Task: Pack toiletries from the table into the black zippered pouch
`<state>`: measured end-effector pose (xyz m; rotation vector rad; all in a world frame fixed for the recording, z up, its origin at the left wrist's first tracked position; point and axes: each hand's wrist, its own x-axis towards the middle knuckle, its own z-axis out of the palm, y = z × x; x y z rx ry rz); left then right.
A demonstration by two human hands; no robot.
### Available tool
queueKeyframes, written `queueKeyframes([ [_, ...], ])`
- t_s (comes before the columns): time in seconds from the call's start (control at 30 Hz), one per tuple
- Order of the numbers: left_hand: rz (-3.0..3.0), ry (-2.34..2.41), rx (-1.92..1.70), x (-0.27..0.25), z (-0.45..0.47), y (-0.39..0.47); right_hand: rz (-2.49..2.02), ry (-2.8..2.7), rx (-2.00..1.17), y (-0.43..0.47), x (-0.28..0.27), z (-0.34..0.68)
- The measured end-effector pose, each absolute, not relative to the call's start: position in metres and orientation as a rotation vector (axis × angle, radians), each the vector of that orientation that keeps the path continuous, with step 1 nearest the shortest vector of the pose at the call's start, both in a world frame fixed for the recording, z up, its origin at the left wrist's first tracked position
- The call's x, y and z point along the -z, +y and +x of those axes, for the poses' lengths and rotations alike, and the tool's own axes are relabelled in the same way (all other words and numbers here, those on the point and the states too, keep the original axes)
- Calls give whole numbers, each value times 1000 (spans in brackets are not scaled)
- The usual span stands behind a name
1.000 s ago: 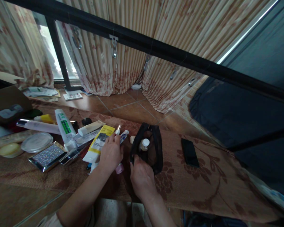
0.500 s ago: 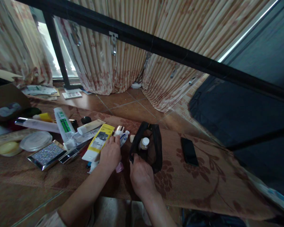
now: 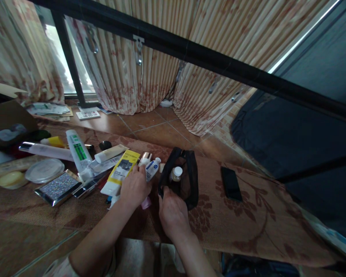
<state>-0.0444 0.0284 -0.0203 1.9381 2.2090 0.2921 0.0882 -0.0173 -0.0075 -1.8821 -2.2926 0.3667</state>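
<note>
My left hand [image 3: 136, 186] is closed on a small white tube with a blue label [image 3: 152, 168], which sticks out past the fingers. Just left of it lies a yellow and white tube [image 3: 123, 166]. A black mesh pouch [image 3: 193, 177] stands open on the cloth, and my right hand [image 3: 173, 209] pinches its near left rim. Inside the pouch a small bottle with a white cap [image 3: 177, 172] stands upright. Part of a pink item [image 3: 145, 203] shows between my hands. A bottle with a shiny cap [image 3: 145, 157] lies beyond my left fingers.
Left on the patterned cloth [image 3: 265, 223] are a green-labelled tube [image 3: 78, 151], a glittery compact [image 3: 57, 187], a round clear-lidded container [image 3: 45, 170] and a cardboard box [image 3: 8, 123]. A black phone [image 3: 231, 183] lies right. A dark metal bar [image 3: 190, 52] crosses above.
The small white tube has turned in my left hand, so its blue label now faces up. My right hand keeps its hold on the pouch rim.
</note>
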Motion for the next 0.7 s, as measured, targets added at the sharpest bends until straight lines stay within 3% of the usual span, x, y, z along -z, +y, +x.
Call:
queueKeyframes([
  [0.7, 1944, 2128, -371, 27, -50, 31, -1886, -2307, -374, -18, 6, 88],
])
